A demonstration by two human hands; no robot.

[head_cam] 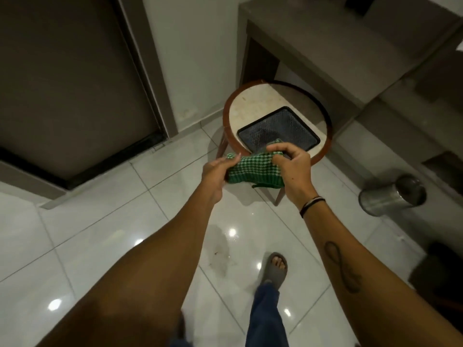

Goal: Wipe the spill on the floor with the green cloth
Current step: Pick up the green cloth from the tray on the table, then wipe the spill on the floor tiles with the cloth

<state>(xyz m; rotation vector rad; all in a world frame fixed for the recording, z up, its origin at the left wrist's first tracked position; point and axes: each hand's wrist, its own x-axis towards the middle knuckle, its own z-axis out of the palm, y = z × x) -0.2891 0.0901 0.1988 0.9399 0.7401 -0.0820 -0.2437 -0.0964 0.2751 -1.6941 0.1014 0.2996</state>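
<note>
Both hands pinch the green checked cloth [253, 170] in the air over the near edge of a round table [250, 106]: left hand [215, 171] at its left end, right hand [293, 164] at its right. The spill [220, 249] lies on the tiled floor [100, 221] below, beside a sandalled foot [274, 267].

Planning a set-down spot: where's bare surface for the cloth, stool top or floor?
Round stool: pale crescent left of the black tray is free; the rest is crowded. Open floor tiles between door and spill. Both hands hold the green cloth.

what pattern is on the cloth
A green and white check pattern on the cloth, held between both hands; seen in the head view.
</note>
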